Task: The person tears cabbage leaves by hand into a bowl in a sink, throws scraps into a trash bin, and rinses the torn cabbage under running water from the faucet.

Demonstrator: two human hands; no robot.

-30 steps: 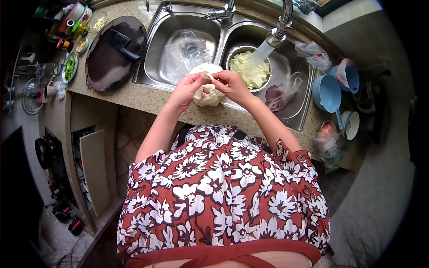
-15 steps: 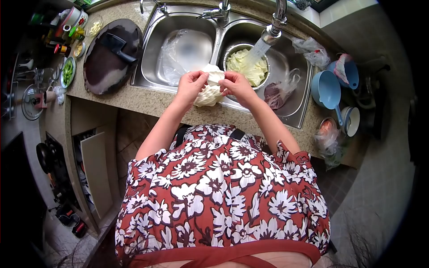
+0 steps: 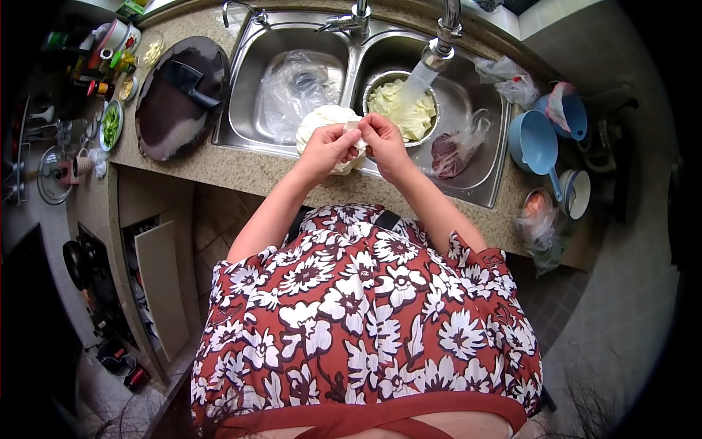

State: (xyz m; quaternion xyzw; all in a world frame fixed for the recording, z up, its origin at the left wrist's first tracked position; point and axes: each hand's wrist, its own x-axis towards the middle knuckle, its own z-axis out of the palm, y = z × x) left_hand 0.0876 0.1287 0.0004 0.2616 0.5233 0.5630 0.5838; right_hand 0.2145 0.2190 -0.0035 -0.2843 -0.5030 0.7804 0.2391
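Both hands meet over the front rim of the sink, fingers pinched on a small pale piece of cabbage leaf [image 3: 352, 126]. My left hand [image 3: 327, 152] is closed on its left side, and my right hand [image 3: 385, 146] grips the right side. Behind and beneath my left hand rests a whitish head of cabbage [image 3: 322, 117], partly covered by the fingers. Just beyond my right hand, torn cabbage leaves [image 3: 401, 110] fill a metal bowl [image 3: 436, 121] in the right basin, under water running from the faucet [image 3: 442, 47].
A clear plastic bag [image 3: 281, 95] lies in the left basin [image 3: 245, 95]. In the right basin sits a bag with something dark red [image 3: 450, 156]. Left of the sink, a cleaver [image 3: 189, 84] lies on a round chopping board [image 3: 164, 124]. Blue dippers [image 3: 532, 143] stand at right.
My hands have drawn closer together, and the leaf piece between them shows less. The cabbage head now appears farther up and left, with more of it in view.
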